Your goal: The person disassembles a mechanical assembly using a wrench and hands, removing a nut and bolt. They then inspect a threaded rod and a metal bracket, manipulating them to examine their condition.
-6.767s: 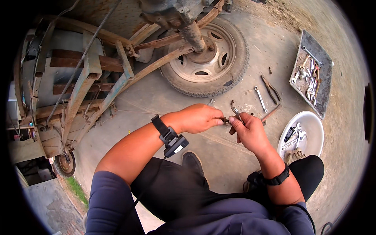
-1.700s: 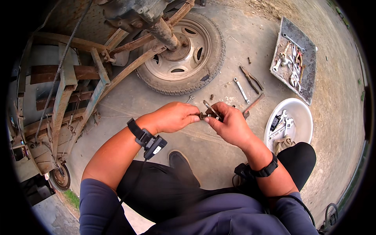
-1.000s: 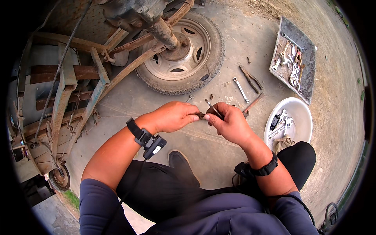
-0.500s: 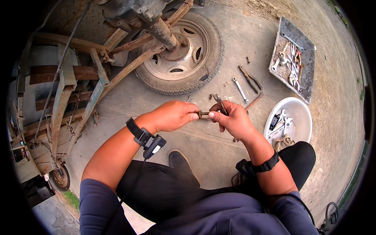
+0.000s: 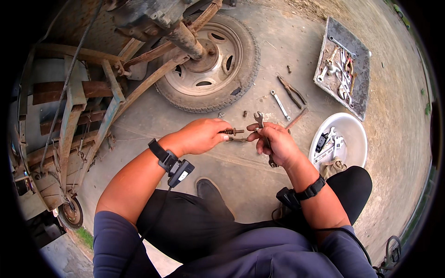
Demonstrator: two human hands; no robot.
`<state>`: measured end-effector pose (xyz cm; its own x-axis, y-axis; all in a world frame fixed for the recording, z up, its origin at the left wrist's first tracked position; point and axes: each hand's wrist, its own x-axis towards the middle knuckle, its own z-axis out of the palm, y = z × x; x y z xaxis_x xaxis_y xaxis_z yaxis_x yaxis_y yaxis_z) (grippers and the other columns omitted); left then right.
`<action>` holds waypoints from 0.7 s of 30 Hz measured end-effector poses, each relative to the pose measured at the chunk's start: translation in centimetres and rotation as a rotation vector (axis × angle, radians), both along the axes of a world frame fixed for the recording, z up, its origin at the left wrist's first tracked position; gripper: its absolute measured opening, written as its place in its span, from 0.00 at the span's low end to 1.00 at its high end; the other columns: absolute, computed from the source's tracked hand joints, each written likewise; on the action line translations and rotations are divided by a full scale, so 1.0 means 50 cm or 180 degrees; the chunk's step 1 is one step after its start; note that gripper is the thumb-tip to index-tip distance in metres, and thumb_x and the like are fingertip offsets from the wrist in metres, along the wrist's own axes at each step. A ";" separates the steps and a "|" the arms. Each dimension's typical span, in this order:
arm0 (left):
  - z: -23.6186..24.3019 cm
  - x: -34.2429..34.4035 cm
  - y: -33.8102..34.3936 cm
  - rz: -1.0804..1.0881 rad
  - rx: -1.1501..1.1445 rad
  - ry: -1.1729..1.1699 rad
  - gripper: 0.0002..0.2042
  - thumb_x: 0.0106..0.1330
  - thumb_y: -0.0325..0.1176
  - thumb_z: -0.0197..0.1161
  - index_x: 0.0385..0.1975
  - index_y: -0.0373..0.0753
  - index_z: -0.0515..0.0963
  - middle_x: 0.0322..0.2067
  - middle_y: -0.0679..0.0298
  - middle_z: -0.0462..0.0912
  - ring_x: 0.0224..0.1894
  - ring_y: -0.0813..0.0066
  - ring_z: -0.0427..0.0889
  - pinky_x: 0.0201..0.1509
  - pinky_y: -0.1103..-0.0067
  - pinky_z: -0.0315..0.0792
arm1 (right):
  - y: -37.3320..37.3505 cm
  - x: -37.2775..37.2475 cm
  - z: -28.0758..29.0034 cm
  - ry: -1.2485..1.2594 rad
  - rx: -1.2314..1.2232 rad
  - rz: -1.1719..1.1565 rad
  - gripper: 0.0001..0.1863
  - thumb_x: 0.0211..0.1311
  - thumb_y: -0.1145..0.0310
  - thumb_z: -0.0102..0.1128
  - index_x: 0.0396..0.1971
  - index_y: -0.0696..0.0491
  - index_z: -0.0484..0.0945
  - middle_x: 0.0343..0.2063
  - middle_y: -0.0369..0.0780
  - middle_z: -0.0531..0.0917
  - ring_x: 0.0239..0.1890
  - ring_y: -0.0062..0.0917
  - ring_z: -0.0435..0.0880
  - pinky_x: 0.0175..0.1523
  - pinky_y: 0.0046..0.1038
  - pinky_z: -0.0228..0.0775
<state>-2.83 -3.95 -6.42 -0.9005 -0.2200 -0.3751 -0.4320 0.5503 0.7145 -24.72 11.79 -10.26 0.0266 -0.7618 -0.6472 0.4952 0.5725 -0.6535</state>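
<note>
Drawn apart since half a second ago, the left hand (image 5: pixel 201 135) stays clamped on a rusty bolt (image 5: pixel 235 131) that juts rightward into the gap, while the right hand (image 5: pixel 278 142) grips a dark open-ended wrench (image 5: pixel 258 119). Beyond lie a silver spanner (image 5: pixel 280 105), pliers (image 5: pixel 292 91) and a white basin (image 5: pixel 364 139).

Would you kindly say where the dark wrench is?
In the head view, the dark wrench is in the right hand, just right of the held bolt.
</note>
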 end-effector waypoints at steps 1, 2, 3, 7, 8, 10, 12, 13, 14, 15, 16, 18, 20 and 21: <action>-0.005 0.001 0.000 -0.0018 -0.0012 -0.0013 0.14 0.74 0.35 0.58 0.55 0.38 0.77 0.43 0.53 0.81 0.48 0.51 0.80 0.52 0.64 0.73 | 0.002 -0.002 -0.005 -0.0024 0.0021 0.0004 0.18 0.68 0.65 0.48 0.50 0.55 0.82 0.36 0.38 0.89 0.22 0.18 0.79 0.27 0.20 0.62; -0.012 0.002 0.000 -0.0036 -0.0024 -0.0026 0.15 0.74 0.35 0.58 0.56 0.39 0.77 0.44 0.53 0.81 0.48 0.51 0.80 0.52 0.64 0.73 | 0.005 -0.004 -0.013 -0.0070 0.0073 -0.0027 0.17 0.68 0.65 0.49 0.50 0.55 0.82 0.36 0.38 0.89 0.22 0.18 0.79 0.27 0.20 0.62; -0.016 0.002 0.000 -0.0055 -0.0036 -0.0039 0.15 0.74 0.34 0.58 0.57 0.39 0.77 0.44 0.53 0.81 0.48 0.51 0.80 0.52 0.64 0.73 | 0.008 -0.005 -0.026 -0.0116 0.0124 -0.0058 0.17 0.68 0.65 0.49 0.50 0.55 0.82 0.37 0.38 0.89 0.22 0.18 0.79 0.27 0.20 0.63; -0.027 -0.004 0.005 -0.0184 0.0003 -0.0209 0.17 0.73 0.34 0.58 0.59 0.39 0.76 0.46 0.52 0.80 0.50 0.50 0.80 0.55 0.63 0.73 | 0.025 -0.010 -0.063 -0.0065 0.0370 -0.0148 0.16 0.69 0.65 0.53 0.50 0.55 0.81 0.37 0.37 0.89 0.21 0.18 0.79 0.27 0.20 0.63; -0.036 -0.005 0.007 -0.0202 0.0035 -0.0259 0.17 0.73 0.34 0.59 0.59 0.39 0.76 0.47 0.52 0.80 0.51 0.49 0.79 0.56 0.63 0.73 | 0.030 -0.011 -0.078 -0.0004 0.0405 -0.0127 0.15 0.69 0.65 0.54 0.50 0.55 0.81 0.37 0.37 0.89 0.21 0.18 0.80 0.27 0.20 0.64; -0.050 -0.008 0.009 -0.0254 0.0087 -0.0358 0.18 0.72 0.34 0.59 0.59 0.39 0.75 0.48 0.51 0.80 0.53 0.49 0.79 0.57 0.63 0.73 | 0.043 -0.015 -0.118 0.0111 0.0488 -0.0086 0.14 0.69 0.65 0.57 0.49 0.55 0.81 0.38 0.37 0.89 0.21 0.18 0.81 0.26 0.19 0.64; -0.050 -0.010 0.014 -0.0318 0.0083 -0.0427 0.18 0.72 0.34 0.59 0.60 0.39 0.75 0.50 0.51 0.80 0.54 0.49 0.78 0.59 0.63 0.72 | 0.056 -0.016 -0.144 0.0262 0.0466 -0.0114 0.14 0.69 0.65 0.59 0.49 0.55 0.81 0.37 0.38 0.89 0.21 0.19 0.82 0.26 0.20 0.65; -0.050 -0.013 0.015 -0.0331 0.0091 -0.0479 0.18 0.72 0.35 0.59 0.60 0.39 0.74 0.50 0.50 0.80 0.54 0.49 0.78 0.59 0.63 0.72 | 0.061 -0.016 -0.155 0.0324 0.0469 -0.0128 0.14 0.68 0.66 0.60 0.48 0.56 0.81 0.37 0.38 0.89 0.21 0.19 0.82 0.26 0.20 0.65; -0.050 -0.017 0.016 -0.0344 0.0099 -0.0530 0.19 0.72 0.35 0.59 0.61 0.39 0.74 0.51 0.50 0.80 0.54 0.49 0.78 0.59 0.63 0.72 | 0.066 -0.016 -0.166 0.0421 0.0519 -0.0132 0.13 0.68 0.66 0.60 0.48 0.56 0.81 0.37 0.38 0.89 0.22 0.19 0.83 0.26 0.20 0.66; -0.051 -0.020 0.017 -0.0358 0.0106 -0.0579 0.19 0.72 0.35 0.59 0.61 0.39 0.74 0.51 0.50 0.80 0.55 0.48 0.78 0.59 0.63 0.72 | 0.071 -0.015 -0.177 0.0520 0.0569 -0.0137 0.13 0.68 0.66 0.60 0.48 0.56 0.81 0.37 0.38 0.89 0.22 0.19 0.83 0.26 0.21 0.66; -0.052 -0.020 0.019 -0.0367 0.0093 -0.0589 0.19 0.72 0.35 0.59 0.61 0.38 0.73 0.51 0.50 0.79 0.55 0.48 0.78 0.60 0.63 0.72 | 0.074 -0.012 -0.188 0.0612 0.0614 -0.0136 0.13 0.68 0.67 0.60 0.48 0.56 0.81 0.36 0.38 0.89 0.22 0.20 0.84 0.27 0.21 0.67; -0.057 -0.019 0.021 -0.0387 0.0066 -0.0606 0.19 0.72 0.35 0.59 0.61 0.38 0.73 0.52 0.50 0.79 0.55 0.48 0.78 0.60 0.63 0.72 | 0.080 -0.005 -0.208 0.0765 0.0720 -0.0173 0.13 0.67 0.67 0.61 0.48 0.58 0.81 0.36 0.38 0.88 0.22 0.21 0.84 0.28 0.22 0.69; -0.056 -0.023 0.023 -0.0408 0.0101 -0.0663 0.19 0.72 0.35 0.59 0.61 0.38 0.73 0.52 0.50 0.79 0.55 0.48 0.78 0.60 0.63 0.72 | 0.085 -0.001 -0.221 0.0892 0.0785 -0.0183 0.15 0.67 0.68 0.61 0.49 0.59 0.81 0.36 0.39 0.88 0.23 0.23 0.85 0.29 0.24 0.71; -0.056 -0.025 0.023 -0.0419 0.0118 -0.0691 0.19 0.72 0.35 0.59 0.61 0.38 0.73 0.52 0.50 0.79 0.55 0.49 0.78 0.60 0.63 0.72 | 0.087 0.001 -0.228 0.0940 0.0792 -0.0173 0.16 0.67 0.68 0.62 0.50 0.60 0.80 0.36 0.39 0.88 0.23 0.24 0.85 0.30 0.24 0.72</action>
